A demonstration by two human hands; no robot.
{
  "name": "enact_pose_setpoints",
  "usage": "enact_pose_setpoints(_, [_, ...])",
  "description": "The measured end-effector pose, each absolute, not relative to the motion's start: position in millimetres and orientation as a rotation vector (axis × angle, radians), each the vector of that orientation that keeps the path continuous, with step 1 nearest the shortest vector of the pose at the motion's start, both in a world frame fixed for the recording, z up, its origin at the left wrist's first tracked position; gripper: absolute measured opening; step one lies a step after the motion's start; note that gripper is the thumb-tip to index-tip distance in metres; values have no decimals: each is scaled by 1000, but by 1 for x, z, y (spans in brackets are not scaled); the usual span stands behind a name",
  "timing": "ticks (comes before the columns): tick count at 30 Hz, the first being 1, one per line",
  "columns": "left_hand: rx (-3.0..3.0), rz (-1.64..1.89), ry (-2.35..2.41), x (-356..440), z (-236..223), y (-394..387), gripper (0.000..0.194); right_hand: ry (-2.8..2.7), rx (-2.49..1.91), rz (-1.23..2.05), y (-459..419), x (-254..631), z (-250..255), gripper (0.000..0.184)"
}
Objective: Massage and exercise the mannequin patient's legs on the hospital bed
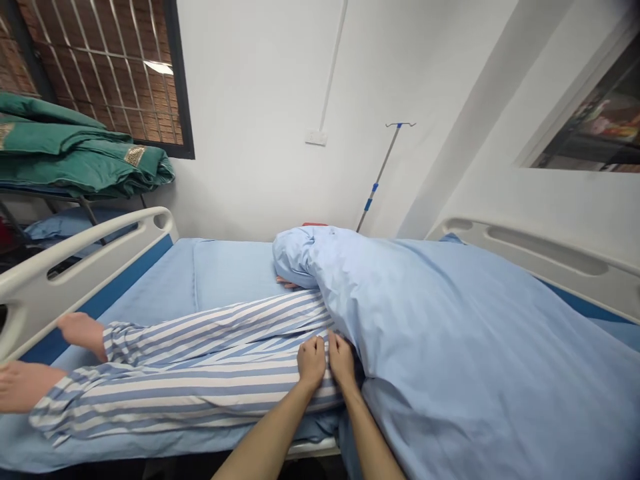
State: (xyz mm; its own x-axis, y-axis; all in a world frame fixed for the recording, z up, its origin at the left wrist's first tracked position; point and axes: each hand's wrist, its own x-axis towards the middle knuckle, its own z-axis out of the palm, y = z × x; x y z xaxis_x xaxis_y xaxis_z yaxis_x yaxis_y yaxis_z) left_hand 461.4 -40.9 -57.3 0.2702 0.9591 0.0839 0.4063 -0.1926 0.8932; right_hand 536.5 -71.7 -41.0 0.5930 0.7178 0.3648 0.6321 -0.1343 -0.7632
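Observation:
A figure in blue-and-white striped trousers (200,383) lies on the bed, bare feet (33,387) toward the left. My left hand (311,360) is closed with fingers curled into the trouser cloth on the upper thigh. Close beside it, my right hand (343,359) is also closed on the striped cloth, right by the edge of a light blue quilt (425,320). The quilt hides the figure from the hips up. Fingertips of the figure's hand (287,283) peek out from under its far edge.
White bed boards (150,223) with blue lower panels stand at both ends. Behind the bed, a drip stand (383,170) leans in view near the wall socket (316,138). Green folded bedding (75,153) is piled at the left under a barred window (105,67).

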Motion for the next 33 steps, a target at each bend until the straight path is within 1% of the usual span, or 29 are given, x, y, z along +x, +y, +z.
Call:
enact_pose_setpoints(3, [1710,878,1243,463,-57,-42,38,-966,-1890,93,-74,541,-54,53])
enact_pose_setpoints(6, [1674,885,1165,457,-56,-40,36,-977,-1931,83,-75,540,-58,49])
enact_pose_setpoints(9, [1619,874,1098,431,-57,-31,36,-976,-1962,82,-77,538,-55,48])
enact_pose_setpoints(12, [1597,919,1144,372,-60,-9,36,-972,-1994,95,-78,537,-53,47])
enact_pose_setpoints(19, [1506,1158,1462,161,-62,53,36,-943,-2088,129,-75,539,-56,45])
enact_pose_setpoints(23, [1504,1207,1580,71,-54,71,36,-924,-2133,161,-74,540,-57,45])
enact_pose_setpoints(27, [1542,1180,1656,27,-51,83,38,-930,-2179,166,-73,540,-57,48])
enact_pose_setpoints(30, [1580,1126,1679,16,-62,84,39,-927,-2213,156,-71,540,-58,48])
enact_pose_setpoints(33, [1651,967,1839,17,-79,80,39,-921,-2241,162,-69,540,-60,48])
